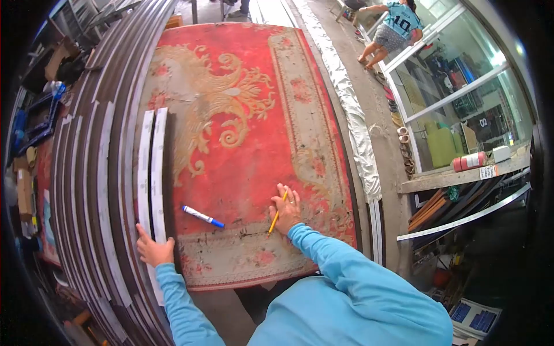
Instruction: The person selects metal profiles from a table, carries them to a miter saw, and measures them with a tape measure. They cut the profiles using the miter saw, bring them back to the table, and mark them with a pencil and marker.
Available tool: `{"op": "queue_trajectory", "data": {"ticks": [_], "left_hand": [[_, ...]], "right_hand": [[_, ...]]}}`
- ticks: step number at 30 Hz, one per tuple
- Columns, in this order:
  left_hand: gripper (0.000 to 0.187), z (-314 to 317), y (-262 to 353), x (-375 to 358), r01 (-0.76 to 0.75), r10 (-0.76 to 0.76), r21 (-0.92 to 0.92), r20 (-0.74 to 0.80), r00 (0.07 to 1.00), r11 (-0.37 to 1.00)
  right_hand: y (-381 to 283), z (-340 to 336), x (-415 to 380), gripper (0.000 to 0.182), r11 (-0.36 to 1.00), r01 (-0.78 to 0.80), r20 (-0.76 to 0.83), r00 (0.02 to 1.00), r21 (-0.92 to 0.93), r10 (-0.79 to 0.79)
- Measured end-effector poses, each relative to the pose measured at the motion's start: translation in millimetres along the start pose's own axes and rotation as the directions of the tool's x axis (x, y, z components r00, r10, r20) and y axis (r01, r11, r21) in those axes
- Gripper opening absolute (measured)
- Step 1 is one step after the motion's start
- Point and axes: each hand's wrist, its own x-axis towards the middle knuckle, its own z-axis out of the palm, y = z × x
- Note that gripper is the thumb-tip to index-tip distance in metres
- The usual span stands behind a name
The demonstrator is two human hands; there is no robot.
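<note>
My left hand [154, 248] lies over the near part of two long white-faced strips [157, 173], its fingers spread and thumb apart. On the red patterned carpet [231, 173] rests my right hand [287, 212], with a yellow pencil [277, 214] held at its thumb side, the tip pointing down toward the carpet's beige border. Between the hands, a white marker with a blue cap [202, 216] lies on the carpet.
Many long dark and white strips [107, 173] run along the left. Beyond the carpet's right edge stretches a silvery wrapped length [349, 109]. A person [395, 32] stands at the upper right by glass doors. A red roll [469, 161] sits on a ledge.
</note>
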Motion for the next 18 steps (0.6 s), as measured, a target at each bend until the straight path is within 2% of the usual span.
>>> {"op": "queue_trajectory", "data": {"ticks": [4,6,9,10,12,14,18], "left_hand": [[0.114,-9,-4,-8,-0.060,0.059,-0.052,-0.012,0.998,0.997],[0.113,-13,-6,-13,-0.047,0.049,-0.058,0.037,0.998,0.997],[0.114,-14,-21,-24,-0.119,0.119,-0.054,0.005,0.993,0.991],[0.113,-12,-31,-28,-0.123,0.130,-0.109,0.058,0.990,0.986],[0.114,-17,-42,-42,-0.141,0.148,-0.095,0.072,0.986,0.985],[0.117,-15,-53,-55,-0.123,0.126,-0.032,0.117,0.985,0.992],[0.116,-14,-61,-65,-0.137,0.148,-0.102,0.113,0.983,0.985]], "right_hand": [[-5,-1,-1,0.028,1.000,-0.013,-0.019,1.000,0.020,0.013],[-6,-5,5,0.029,1.000,-0.009,-0.026,1.000,-0.013,0.009],[-9,-4,2,0.029,1.000,0.012,-0.068,0.998,-0.026,-0.013],[-8,-4,4,0.028,0.999,0.015,-0.079,0.997,-0.031,-0.017],[-13,-2,3,0.026,1.000,0.019,-0.088,0.996,0.002,-0.019],[-12,4,5,0.027,1.000,0.021,-0.094,0.995,-0.002,-0.021],[-8,9,3,0.028,0.999,0.025,-0.087,0.996,-0.026,-0.027]]}}
